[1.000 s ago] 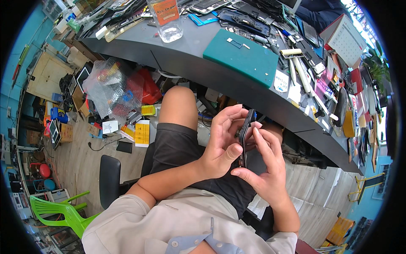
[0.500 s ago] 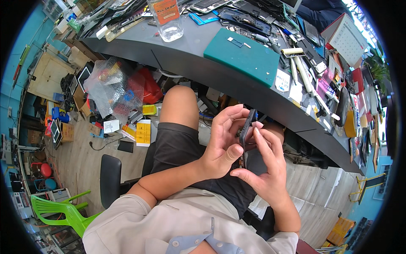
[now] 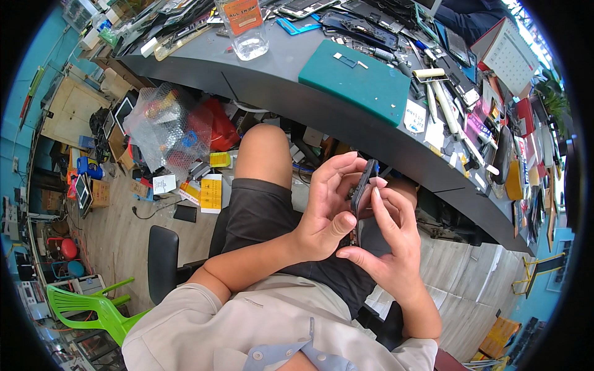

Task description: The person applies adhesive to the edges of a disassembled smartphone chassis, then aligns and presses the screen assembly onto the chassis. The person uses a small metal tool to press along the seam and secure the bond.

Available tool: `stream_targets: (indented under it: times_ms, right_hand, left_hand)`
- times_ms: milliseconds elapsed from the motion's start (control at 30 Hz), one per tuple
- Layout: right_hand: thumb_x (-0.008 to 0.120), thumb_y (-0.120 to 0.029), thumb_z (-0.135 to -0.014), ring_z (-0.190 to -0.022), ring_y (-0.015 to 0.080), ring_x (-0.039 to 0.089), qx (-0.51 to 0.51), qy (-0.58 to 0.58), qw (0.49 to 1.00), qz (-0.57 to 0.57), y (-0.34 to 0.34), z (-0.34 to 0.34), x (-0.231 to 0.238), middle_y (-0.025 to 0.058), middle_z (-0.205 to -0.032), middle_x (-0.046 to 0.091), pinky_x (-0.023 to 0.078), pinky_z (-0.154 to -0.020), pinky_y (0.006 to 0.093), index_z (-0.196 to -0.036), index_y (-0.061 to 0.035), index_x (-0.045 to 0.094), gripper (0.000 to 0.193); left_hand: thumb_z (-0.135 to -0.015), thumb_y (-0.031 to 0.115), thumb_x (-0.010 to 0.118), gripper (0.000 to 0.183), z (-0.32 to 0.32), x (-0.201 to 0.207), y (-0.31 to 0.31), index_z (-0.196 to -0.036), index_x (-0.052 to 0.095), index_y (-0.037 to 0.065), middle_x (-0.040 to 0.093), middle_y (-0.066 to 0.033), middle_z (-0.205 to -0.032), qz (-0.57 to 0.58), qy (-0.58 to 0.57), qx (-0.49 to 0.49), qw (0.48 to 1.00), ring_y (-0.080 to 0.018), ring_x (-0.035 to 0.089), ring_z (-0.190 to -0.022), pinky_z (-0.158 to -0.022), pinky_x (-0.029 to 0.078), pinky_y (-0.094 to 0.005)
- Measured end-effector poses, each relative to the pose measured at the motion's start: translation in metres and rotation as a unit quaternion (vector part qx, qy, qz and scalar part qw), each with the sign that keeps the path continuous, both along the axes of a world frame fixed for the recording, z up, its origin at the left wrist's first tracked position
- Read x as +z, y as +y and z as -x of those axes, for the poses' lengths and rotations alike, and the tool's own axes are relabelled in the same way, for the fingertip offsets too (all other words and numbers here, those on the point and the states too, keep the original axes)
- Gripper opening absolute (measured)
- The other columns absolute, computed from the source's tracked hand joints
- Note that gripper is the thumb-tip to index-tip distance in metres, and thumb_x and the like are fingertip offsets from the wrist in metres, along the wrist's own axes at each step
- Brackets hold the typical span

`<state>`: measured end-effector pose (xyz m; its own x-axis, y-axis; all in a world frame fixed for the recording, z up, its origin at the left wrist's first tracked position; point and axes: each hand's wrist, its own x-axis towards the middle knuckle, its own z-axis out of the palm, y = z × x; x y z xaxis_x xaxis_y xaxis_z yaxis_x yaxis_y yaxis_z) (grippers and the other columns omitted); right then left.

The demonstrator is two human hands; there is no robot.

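Note:
Above my lap I hold a dark, slim phone [image 3: 361, 196] nearly on edge, so its broad faces hardly show. My left hand [image 3: 323, 213] grips it from the left, thumb near its lower part and fingers curled behind. From the other side my right hand [image 3: 398, 227] holds it too, fingertips against its face and thumb by the lower end. Part of the phone is hidden by my fingers. Beyond my hands, on the grey desk [image 3: 272, 83], lies a green mat [image 3: 346, 83] with small parts on it.
A clear bottle with an orange label [image 3: 247, 31] stands on the desk. Phone parts and tools crowd its back and right, beside a desk calendar [image 3: 510, 59]. Under it lies a bubble-wrap bag [image 3: 164, 133]. A black armrest [image 3: 163, 264] and a green plastic chair [image 3: 93, 309] are at left.

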<state>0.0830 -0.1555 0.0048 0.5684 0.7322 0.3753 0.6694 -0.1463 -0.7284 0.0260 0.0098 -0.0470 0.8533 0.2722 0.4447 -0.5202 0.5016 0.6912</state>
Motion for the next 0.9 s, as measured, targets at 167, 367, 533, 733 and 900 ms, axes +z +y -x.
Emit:
stream_targets:
  times_ms: [167, 367, 533, 733, 900]
  right_hand:
    - [0.099, -0.029, -0.075, -0.140, 0.0397, 0.060, 0.009, 0.003, 1.000, 0.008, 0.002, 0.002, 0.007, 0.0222, -0.151, 0.049, 0.056, -0.113, 0.0484, -0.155, -0.0013, 0.058, 0.094]
    - [0.100, -0.027, -0.073, -0.130, 0.0373, 0.064, -0.009, -0.015, 1.000, 0.007, 0.002, 0.004, 0.008, 0.0219, -0.148, 0.051, 0.058, -0.107, 0.0478, -0.154, -0.0027, 0.060, 0.093]
    - [0.101, -0.022, -0.071, -0.124, 0.0385, 0.066, -0.060, -0.073, 0.996, 0.004, 0.001, 0.005, -0.002, 0.0225, -0.145, 0.053, 0.059, -0.104, 0.0474, -0.153, -0.0048, 0.061, 0.093]
    - [0.101, -0.021, -0.070, -0.122, 0.0401, 0.067, -0.086, -0.127, 0.988, 0.008, 0.005, 0.006, -0.003, 0.0240, -0.145, 0.055, 0.060, -0.100, 0.0472, -0.150, -0.0061, 0.065, 0.090]
    - [0.101, -0.021, -0.069, -0.122, 0.0403, 0.067, -0.096, -0.145, 0.985, 0.011, 0.007, 0.008, -0.002, 0.0247, -0.144, 0.057, 0.061, -0.099, 0.0466, -0.148, -0.0061, 0.066, 0.088]
  left_hand:
    - [-0.107, 0.042, 0.069, 0.089, -0.001, -0.003, 0.002, -0.170, 0.016, 0.009, 0.036, -0.0162, -0.162, 0.001, -0.010, -0.001, 1.000, -0.0306, 0.051, -0.145, -0.119, 0.047, -0.0464]
    - [-0.108, 0.057, 0.058, 0.096, 0.003, 0.001, 0.013, -0.173, 0.010, 0.005, 0.035, -0.0240, -0.167, -0.079, 0.020, -0.056, 0.995, -0.0355, 0.048, -0.151, -0.124, 0.042, -0.0506]
    - [-0.110, 0.061, 0.050, 0.096, 0.010, 0.019, 0.016, -0.170, 0.021, -0.008, 0.047, -0.0261, -0.164, -0.204, 0.033, 0.062, 0.976, -0.0303, 0.057, -0.143, -0.119, 0.045, -0.0417]
    - [-0.114, 0.029, 0.056, 0.063, 0.023, 0.034, 0.012, -0.158, 0.044, -0.015, 0.066, -0.0258, -0.147, -0.293, 0.065, 0.197, 0.933, -0.0192, 0.072, -0.118, -0.096, 0.056, -0.0283]
    - [-0.113, 0.013, 0.053, 0.051, 0.025, 0.042, 0.010, -0.155, 0.050, -0.015, 0.072, -0.0228, -0.140, -0.302, 0.068, 0.222, 0.924, -0.0140, 0.075, -0.103, -0.087, 0.057, -0.0253]
